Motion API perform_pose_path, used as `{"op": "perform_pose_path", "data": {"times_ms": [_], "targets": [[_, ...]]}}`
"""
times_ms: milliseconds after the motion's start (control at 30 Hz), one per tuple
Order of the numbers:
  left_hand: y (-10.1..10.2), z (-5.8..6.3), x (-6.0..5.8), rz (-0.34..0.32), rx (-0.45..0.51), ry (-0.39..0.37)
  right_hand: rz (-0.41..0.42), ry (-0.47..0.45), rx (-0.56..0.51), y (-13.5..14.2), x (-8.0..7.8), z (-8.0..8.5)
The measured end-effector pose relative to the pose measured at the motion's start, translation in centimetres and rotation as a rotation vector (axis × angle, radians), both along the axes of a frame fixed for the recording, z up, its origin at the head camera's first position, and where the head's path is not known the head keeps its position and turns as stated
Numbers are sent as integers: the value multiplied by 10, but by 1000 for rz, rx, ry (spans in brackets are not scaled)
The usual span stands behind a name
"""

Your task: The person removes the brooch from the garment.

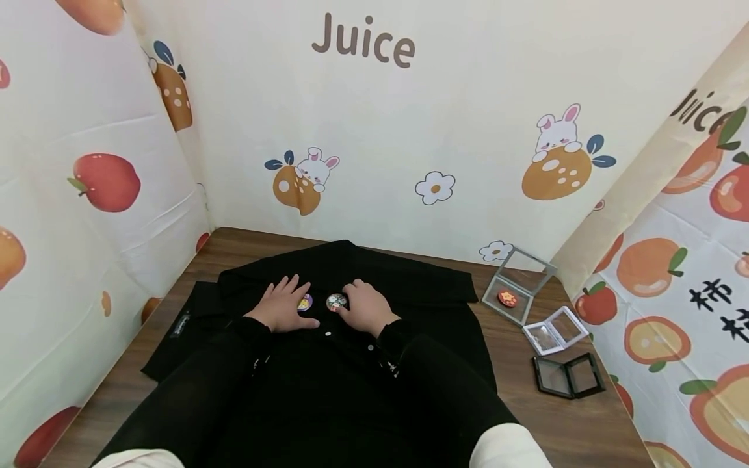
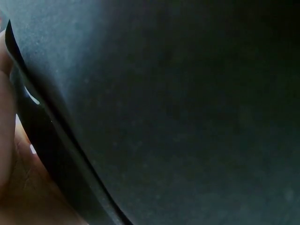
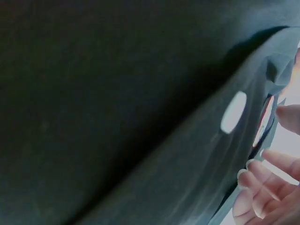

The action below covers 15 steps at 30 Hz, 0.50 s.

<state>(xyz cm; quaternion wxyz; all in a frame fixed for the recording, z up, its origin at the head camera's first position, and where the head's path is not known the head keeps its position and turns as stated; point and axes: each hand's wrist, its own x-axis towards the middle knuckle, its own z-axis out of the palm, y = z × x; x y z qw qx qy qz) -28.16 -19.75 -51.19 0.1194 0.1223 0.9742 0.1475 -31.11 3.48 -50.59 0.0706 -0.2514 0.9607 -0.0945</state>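
Note:
A black button-up shirt [image 1: 351, 403] lies spread on the wooden table. My left hand [image 1: 279, 307] rests on its upper part with the fingers spread, partly covering a round purple and yellow badge [image 1: 305, 302]. Just to the right, my right hand [image 1: 367, 308] holds another round patterned badge [image 1: 336, 301] by its right side, thumb and forefinger at its edge. In the right wrist view the thumb [image 3: 289, 117] is close to that badge [image 3: 264, 121], the other fingers bent below. Dark cloth fills most of the left wrist view, with part of the left hand [image 2: 28, 183] at its edge.
At the table's right stand three opened small cases: a grey one [image 1: 503, 313] with a red and yellow badge [image 1: 507, 298] in it, a white one [image 1: 543, 339] and a black one [image 1: 553, 378]. A fruit-printed curtain [image 1: 374, 130] hangs close behind and along both sides.

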Motion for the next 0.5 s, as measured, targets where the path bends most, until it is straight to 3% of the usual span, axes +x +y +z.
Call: {"op": "perform_pose_path", "data": {"times_ms": [300,500], "targets": [[1,1,2,8,8,-13,63,55,42,-8,-3,-10],[0,2,1,-2,5,-3,69,39,42,-9,-5,-10]]}}
